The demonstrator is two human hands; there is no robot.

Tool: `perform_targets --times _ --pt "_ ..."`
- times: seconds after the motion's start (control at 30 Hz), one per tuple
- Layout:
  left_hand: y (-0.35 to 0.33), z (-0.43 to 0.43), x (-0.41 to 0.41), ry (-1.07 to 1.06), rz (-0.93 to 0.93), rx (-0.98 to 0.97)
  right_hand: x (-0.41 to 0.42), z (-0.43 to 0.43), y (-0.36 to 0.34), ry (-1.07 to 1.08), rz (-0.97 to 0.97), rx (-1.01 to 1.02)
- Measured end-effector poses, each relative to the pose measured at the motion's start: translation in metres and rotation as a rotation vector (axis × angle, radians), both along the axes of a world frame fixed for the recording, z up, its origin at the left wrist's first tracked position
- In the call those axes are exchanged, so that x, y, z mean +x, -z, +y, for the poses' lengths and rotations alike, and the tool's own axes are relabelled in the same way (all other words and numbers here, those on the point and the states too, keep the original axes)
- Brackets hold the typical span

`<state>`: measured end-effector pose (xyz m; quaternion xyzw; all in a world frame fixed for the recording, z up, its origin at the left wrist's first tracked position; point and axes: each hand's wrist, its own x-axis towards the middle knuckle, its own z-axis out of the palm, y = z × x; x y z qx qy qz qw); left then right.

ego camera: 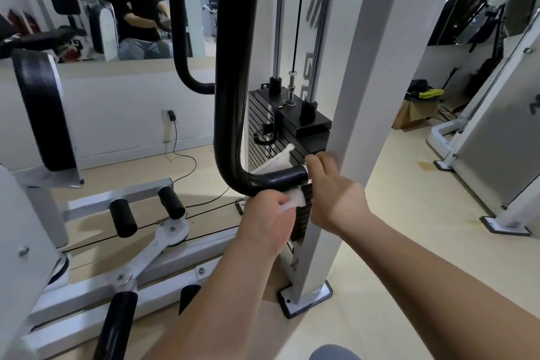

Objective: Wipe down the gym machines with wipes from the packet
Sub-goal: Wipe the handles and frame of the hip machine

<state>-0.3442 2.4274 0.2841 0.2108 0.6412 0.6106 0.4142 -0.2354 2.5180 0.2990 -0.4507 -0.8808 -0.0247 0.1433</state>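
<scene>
- The wipe (296,199) is mostly hidden. We only get a crumpled white bit poking out of the left hand (267,219) under the bar, plus a flat flap on the far side, up against the weight stack (312,123).
- It looks slung over the short horizontal leg of the black bar (277,178), so its long axis runs far-to-near, crossing the bar. The middle section is behind the bar and we can't see it.
- The bar's low leg runs left-right and its capped end points right, toward the white post (359,96). On the left it bends and goes straight up out of shot.
- Left hand: fingers clenched around the near end of the wipe, knuckles toward us, just under the bar.
- Right hand (333,187): thumb and fingers wrapped around the bar's capped end, right beside the post. The fingertips are tucked behind, so we can't see them.
- Further out: foam rollers (122,218) low on the left, a plug and a cable trailing from the wall socket (171,115), and a cardboard box (409,117) far right.
- The mirror (96,3) on the far left is partly blocked by the padding and bars in front of it.
</scene>
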Motion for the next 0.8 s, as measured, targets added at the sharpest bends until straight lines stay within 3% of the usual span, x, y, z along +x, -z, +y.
perform_targets --times 0.03,0.13,0.23,0.27,0.33,0.5,0.6,0.63,0.73,0.77,0.8 --pt "-0.005 0.005 0.000 0.073 -0.125 0.033 -0.003 0.001 -0.003 0.025 -0.041 -0.012" --pt "-0.008 -0.001 -0.002 0.074 -0.250 0.168 -0.004 0.001 -0.004 0.044 -0.099 0.008" --pt "0.005 -0.025 -0.012 -0.096 -0.291 0.148 -0.005 0.001 0.002 0.045 -0.098 -0.007" --pt "0.005 -0.033 -0.016 -0.166 -0.236 0.091 -0.006 0.000 0.002 0.053 -0.094 -0.013" --pt "0.009 -0.030 -0.017 -0.157 0.149 -0.041 -0.007 0.001 0.001 0.050 -0.086 -0.020" --pt "-0.018 -0.005 0.007 0.013 -0.188 0.071 0.000 0.008 -0.002 0.004 -0.088 -0.039" --pt "-0.030 -0.039 0.009 0.021 -0.051 -0.060 0.016 0.014 -0.002 -0.083 -0.012 -0.006" --pt "-0.033 -0.054 0.009 -0.063 -0.140 -0.015 0.021 0.017 -0.002 -0.104 0.014 0.016" --pt "-0.037 -0.083 0.008 -0.228 -0.651 0.228 0.023 0.022 0.001 -0.140 0.114 0.069" --pt "-0.044 -0.089 0.011 -0.258 -0.678 0.275 0.020 0.022 0.001 -0.143 0.176 0.051" --pt "-0.054 -0.090 0.017 -0.297 -0.574 0.253 0.016 0.023 0.003 -0.147 0.248 0.018"
